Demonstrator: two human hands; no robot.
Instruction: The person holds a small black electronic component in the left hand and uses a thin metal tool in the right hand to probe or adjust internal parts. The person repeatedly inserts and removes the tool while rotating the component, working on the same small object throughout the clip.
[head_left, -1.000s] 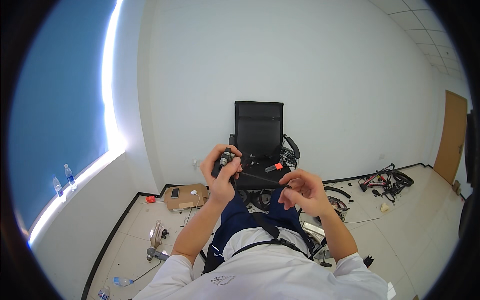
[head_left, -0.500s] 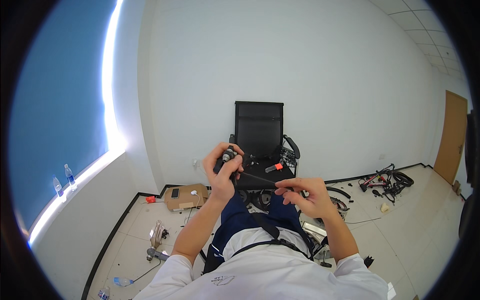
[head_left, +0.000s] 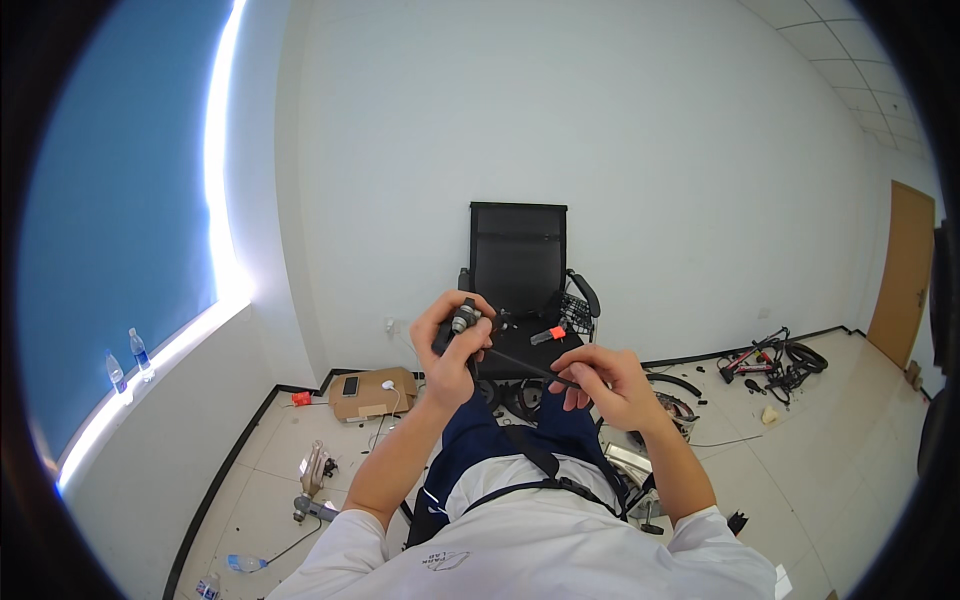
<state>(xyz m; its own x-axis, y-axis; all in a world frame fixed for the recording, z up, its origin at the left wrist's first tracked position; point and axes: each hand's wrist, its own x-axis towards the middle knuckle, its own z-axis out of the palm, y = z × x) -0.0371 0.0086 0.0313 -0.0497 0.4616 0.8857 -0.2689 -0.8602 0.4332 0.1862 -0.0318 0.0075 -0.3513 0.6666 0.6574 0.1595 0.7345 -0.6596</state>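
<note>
A small black part with a silver round fitting (head_left: 464,318) sits in my left hand (head_left: 452,345), whose fingers and thumb wrap round it; its exact kind is hard to make out. A thin dark rod or cable (head_left: 522,364) slants from beside that part down to the right. Its far end is pinched between the thumb and fingers of my right hand (head_left: 606,383). Both hands are raised in front of a black mesh office chair (head_left: 518,255). Small dark parts and an orange-and-black item (head_left: 549,335) lie on its seat.
Left of the chair, a cardboard piece (head_left: 372,396) carries a phone (head_left: 351,386) and a white charger. Metal tools (head_left: 312,490) and a plastic bottle (head_left: 246,563) are on the tiled floor. A bicycle wheel (head_left: 676,408) and a red-and-black bicycle frame (head_left: 768,365) lie to the right.
My left hand has shifted slightly right and down with the black part. My right hand has moved slightly up, its fingers more curled round the rod, which slopes more steeply now.
</note>
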